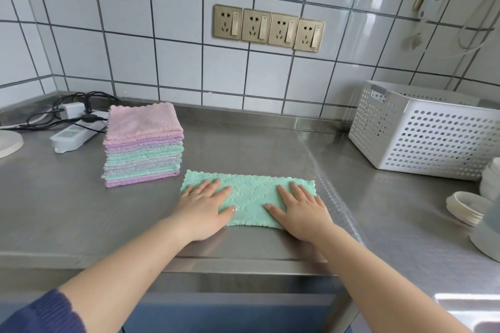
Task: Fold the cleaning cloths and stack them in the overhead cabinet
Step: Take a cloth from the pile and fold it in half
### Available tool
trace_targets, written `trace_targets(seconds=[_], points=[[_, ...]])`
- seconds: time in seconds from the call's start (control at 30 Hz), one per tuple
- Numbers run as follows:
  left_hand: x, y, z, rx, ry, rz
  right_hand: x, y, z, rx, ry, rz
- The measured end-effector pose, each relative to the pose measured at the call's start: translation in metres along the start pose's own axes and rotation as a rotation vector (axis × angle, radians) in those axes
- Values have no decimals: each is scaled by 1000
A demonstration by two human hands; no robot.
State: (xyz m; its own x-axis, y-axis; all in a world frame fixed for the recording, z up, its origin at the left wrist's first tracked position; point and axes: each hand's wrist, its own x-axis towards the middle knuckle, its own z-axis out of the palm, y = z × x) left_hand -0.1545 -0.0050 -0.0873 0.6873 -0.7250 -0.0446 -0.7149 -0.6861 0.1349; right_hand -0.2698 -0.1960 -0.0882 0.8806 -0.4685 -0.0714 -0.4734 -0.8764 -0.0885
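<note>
A green cleaning cloth (pixel 250 193), folded into a long rectangle, lies flat on the steel counter (pixel 243 149). My left hand (pixel 203 205) presses flat on its left end with straight fingers. My right hand (pixel 300 211) presses flat on its right end the same way. To the left, a little farther back, stands a neat stack of folded cloths (pixel 143 143) in pink, purple, green and grey, with a pink one on top. The overhead cabinet is out of view.
A white perforated basket (pixel 427 130) stands at the back right. A power strip with dark cables (pixel 75 132) lies at the back left, next to a round white object (pixel 8 143) at the left edge. White lids and dishes (pixel 468 208) crowd the right edge. Wall sockets (pixel 269 27) sit above.
</note>
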Motion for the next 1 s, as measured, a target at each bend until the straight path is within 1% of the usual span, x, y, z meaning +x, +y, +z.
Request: trace_targets(seconds=[0.2,0.3,0.37,0.43,0.47,0.53,0.6,0.63,0.73,0.87,0.93,1.0], points=[[-1,0,0,0,-13,-16,-5,16,-3,16,-23,-1],[-4,6,-2,14,41,10,-4,21,-5,52,-2,-42],[-11,19,-3,-12,131,152,-9,31,-11,114,80,-75],[-24,38,-5,-94,142,351,-18,44,-17,162,173,-134],[-31,48,-6,-123,120,419,-25,51,-20,182,179,-175],[-39,61,-4,-137,95,471,-39,62,-21,185,119,-268],[-39,64,0,-94,91,461,-48,70,-20,161,80,-307],[-38,66,2,-61,83,448,-50,75,-19,143,106,-309],[-36,71,8,50,53,406,-50,80,-15,60,262,-296],[-41,81,9,130,33,376,-49,75,-8,-70,485,-383],[-44,83,7,133,26,379,-53,68,-13,-101,532,-393],[-48,82,3,151,27,391,-58,63,-20,-75,536,-428]])
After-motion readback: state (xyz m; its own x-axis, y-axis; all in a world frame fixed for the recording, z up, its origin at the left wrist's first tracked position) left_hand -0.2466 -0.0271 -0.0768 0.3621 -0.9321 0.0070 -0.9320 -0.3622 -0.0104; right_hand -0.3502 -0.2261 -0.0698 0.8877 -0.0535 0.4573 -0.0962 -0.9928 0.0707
